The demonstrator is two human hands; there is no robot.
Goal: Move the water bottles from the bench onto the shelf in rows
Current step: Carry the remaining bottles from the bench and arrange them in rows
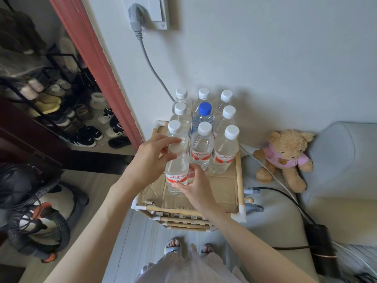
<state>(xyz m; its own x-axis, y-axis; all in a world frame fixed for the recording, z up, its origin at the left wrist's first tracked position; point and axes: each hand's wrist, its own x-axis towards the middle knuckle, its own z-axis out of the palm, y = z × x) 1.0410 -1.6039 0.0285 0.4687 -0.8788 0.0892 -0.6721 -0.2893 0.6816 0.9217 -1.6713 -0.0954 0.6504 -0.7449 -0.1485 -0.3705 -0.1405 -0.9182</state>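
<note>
Clear plastic, white-capped and red-labelled, the near bottle (pixel 176 166) stands upright at frame centre on the shelf's (pixel 239 180) cardboard top. Our left hand (pixel 152 158) closes its grip around the cap and neck from the left; our right hand (pixel 195 185) pinches the label from lower right. Just behind and right stand nine more bottles (pixel 204 123) in three rows, one blue-capped (pixel 205 109). Bare cardboard (pixel 220 188) lies open at the front right, up to the bamboo rail.

9 bottles (pixel 201 149) in 3 rows on shelf (pixel 239 180) top, against wall. 10th bottle (pixel 177 172) in front of left column. Teddy bear (pixel 284 158) right of shelf, shoe rack (pixel 51 103) left.
</note>
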